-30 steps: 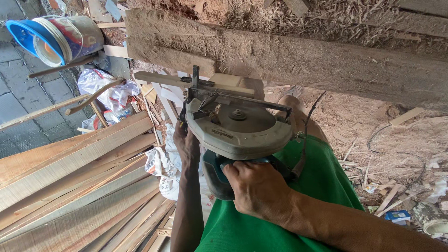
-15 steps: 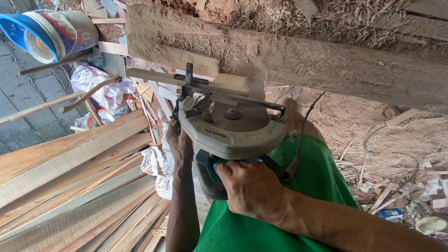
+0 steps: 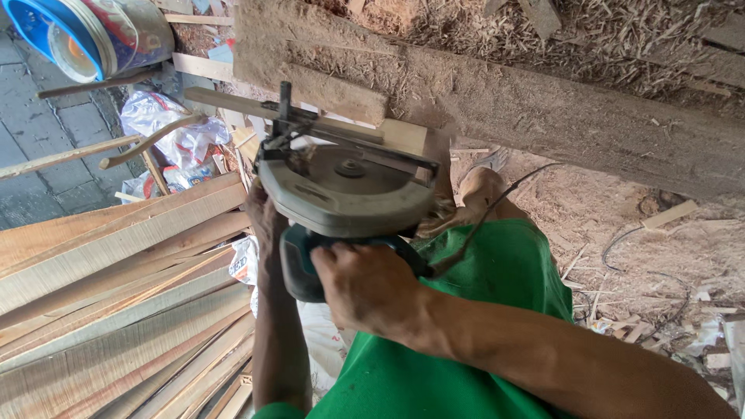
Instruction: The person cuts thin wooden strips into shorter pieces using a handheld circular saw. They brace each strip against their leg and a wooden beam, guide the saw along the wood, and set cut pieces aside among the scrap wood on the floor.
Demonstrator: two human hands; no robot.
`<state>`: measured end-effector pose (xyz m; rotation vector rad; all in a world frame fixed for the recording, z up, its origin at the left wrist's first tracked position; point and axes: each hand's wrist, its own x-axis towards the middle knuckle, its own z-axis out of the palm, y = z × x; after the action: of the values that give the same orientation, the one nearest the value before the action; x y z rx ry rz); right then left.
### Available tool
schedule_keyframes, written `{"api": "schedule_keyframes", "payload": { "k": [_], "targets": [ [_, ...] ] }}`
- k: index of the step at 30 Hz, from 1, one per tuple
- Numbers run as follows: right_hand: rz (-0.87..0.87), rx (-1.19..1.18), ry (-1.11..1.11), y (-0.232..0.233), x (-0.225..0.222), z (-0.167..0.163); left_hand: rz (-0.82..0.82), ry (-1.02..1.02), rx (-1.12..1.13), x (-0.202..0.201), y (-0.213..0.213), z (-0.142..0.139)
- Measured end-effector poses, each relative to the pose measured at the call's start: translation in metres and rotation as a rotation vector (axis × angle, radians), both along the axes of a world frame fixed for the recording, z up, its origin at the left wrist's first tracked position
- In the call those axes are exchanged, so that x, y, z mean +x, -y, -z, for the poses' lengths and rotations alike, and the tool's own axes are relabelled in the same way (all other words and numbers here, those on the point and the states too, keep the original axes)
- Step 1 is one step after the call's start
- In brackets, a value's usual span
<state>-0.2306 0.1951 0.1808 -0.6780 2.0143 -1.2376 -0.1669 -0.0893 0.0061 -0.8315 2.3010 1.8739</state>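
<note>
The circular saw [image 3: 345, 198] is covering most of the left hand [image 3: 264, 221], so its grip is staying unclear. The blue bucket [image 3: 74, 35] is running off the top edge, and the stacked planks [image 3: 116, 310] are running off the left edge.

soft even daylight, brightest on the sawdust at right, mild shadow beneath the saw, sharp focus, no glare

Up and to the left of your left hand [image 3: 264, 221], a crumpled white plastic bag [image 3: 167, 124] with blue and red print lies among the wood scraps. Further up-left sits a tipped blue bucket [image 3: 74, 31] wrapped in a colourful printed label.
</note>
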Motion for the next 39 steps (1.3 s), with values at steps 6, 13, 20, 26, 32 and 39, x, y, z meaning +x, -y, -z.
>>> {"api": "schedule_keyframes", "payload": {
  "k": [6, 13, 20, 26, 32, 39],
  "targets": [
    [0.042, -0.14, -0.061, 0.047, -0.014, 0.004, -0.039, -0.04, -0.054, -0.035, 0.04, -0.038],
    [0.052, -0.225, -0.094, -0.043, 0.017, -0.017, -0.233, 0.013, -0.107, 0.006, -0.029, -0.132],
    [0.362, 0.167, -0.222, -0.16, 0.055, -0.043, -0.024, 0.24, 0.363, -0.03, -0.153, -0.068],
    [0.649, 0.617, -0.16, -0.234, 0.088, -0.042, -0.155, 0.292, 0.512, -0.089, -0.226, -0.016],
    [0.782, 0.725, -0.2, -0.285, 0.121, -0.02, 0.03, 0.109, 0.305, -0.053, -0.246, -0.02],
    [0.804, 0.729, -0.096, -0.301, 0.158, 0.003, 0.241, 0.021, -0.224, 0.098, -0.287, -0.016]
  ]
}}
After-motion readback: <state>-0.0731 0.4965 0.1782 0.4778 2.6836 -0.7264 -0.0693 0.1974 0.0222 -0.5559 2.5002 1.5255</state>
